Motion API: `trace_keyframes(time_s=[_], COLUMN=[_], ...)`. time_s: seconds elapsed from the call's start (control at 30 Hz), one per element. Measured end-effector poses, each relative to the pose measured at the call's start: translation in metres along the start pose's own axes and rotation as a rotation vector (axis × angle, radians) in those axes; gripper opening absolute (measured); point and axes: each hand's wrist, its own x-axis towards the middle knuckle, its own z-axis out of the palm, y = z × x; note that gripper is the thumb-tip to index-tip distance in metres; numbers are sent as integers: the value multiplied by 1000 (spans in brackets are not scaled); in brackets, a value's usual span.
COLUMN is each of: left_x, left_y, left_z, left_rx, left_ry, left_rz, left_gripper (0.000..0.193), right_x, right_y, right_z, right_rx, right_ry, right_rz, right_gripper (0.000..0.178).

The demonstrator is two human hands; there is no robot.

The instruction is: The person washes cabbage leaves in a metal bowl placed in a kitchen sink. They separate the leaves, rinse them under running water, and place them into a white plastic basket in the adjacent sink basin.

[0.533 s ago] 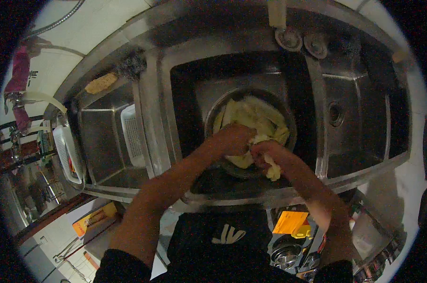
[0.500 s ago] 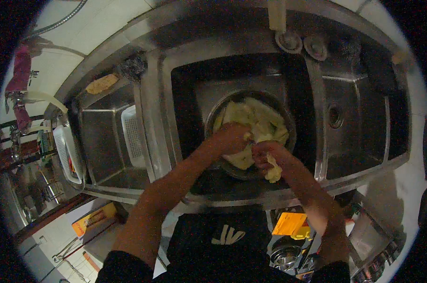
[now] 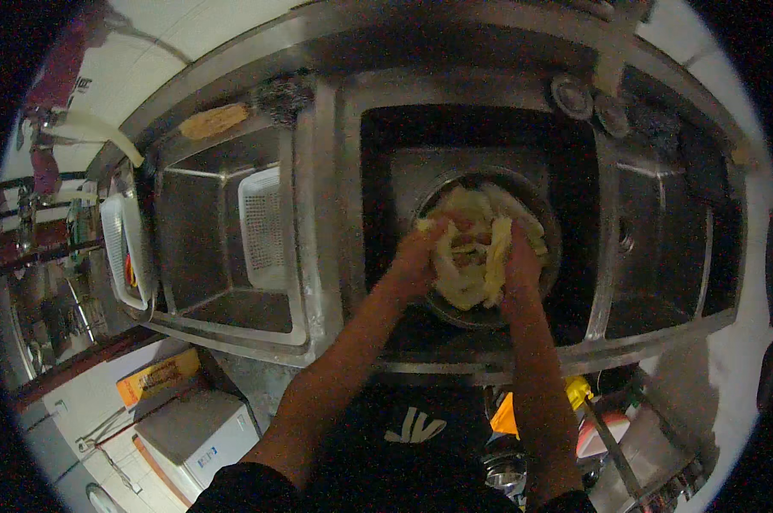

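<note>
We have pale yellow pieces (image 3: pixel 463 289), limp, folded, leaf-like, heaped in a round metal bowl (image 3: pixel 552 248) inside the middle basin (image 3: pixel 412 171). Hands are apart over the bowl: left hand (image 3: pixel 420 252) looks clamped on one piece, though blur softens its fingertips; right hand (image 3: pixel 521 261) grips another, long and crumpled, upright along its inner side. Ragged edges on both. We see smooth, dull steel all around. Left basin (image 3: pixel 202 231): boxy, with a white plastic basket (image 3: pixel 262 227), sides perforated in a grid, against its right wall. On the ledge behind, we note a tan, rough, oblong sponge (image 3: pixel 215 122) beside a dark, wiry scrubber (image 3: pixel 284 98). Right basin (image 3: pixel 664 248): steel, round drain (image 3: pixel 627 237). Two round, ribbed strainers (image 3: pixel 572 96) sit near its back corner.
</note>
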Motion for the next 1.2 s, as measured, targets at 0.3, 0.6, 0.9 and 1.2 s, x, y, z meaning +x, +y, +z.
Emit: trace_keyframes(time_s=[0.3, 0.6, 0.9, 1.2], left_x=[-50, -90, -24, -92], left_y=[37, 148, 120, 161], left_z=[-17, -268, -457, -191], left_rx=[28, 586, 934, 963], left_ry=[240, 697, 764, 488], left_rz=[296, 585, 216, 724], left_gripper=[43, 30, 59, 58], right_x=[-62, -29, 67, 108], right_y=[43, -15, 1, 6], right_z=[142, 20, -71, -84], right_rx=[-422, -724, -1517, -1469], right_ry=[-60, 187, 378, 304], right_rz=[-539, -475, -719, -475], right_gripper=[58, 44, 43, 46])
